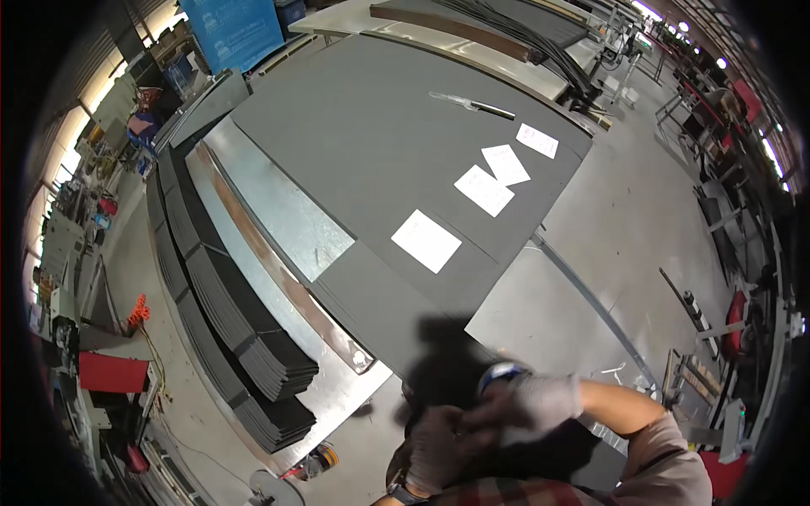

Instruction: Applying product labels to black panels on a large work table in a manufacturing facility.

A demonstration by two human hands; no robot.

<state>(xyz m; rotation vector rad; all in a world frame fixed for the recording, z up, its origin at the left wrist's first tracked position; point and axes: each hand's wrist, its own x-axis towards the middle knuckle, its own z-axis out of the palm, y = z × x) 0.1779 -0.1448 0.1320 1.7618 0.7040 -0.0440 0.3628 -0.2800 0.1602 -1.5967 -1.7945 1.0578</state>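
Both gloved hands, left hand (439, 447) and right hand (536, 403), meet together on a dark piece (456, 371); grip unclear. Four white papers (426, 240) lie on the grey sheet (371, 143).

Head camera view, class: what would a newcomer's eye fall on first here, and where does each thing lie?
A broad dark grey flat sheet fills the middle, with four white paper rectangles lying across its right part. To the left, stacks of dark grey folded panels run along a shiny metal table. At the bottom edge, the gloved left hand and gloved right hand meet close together over something dark.
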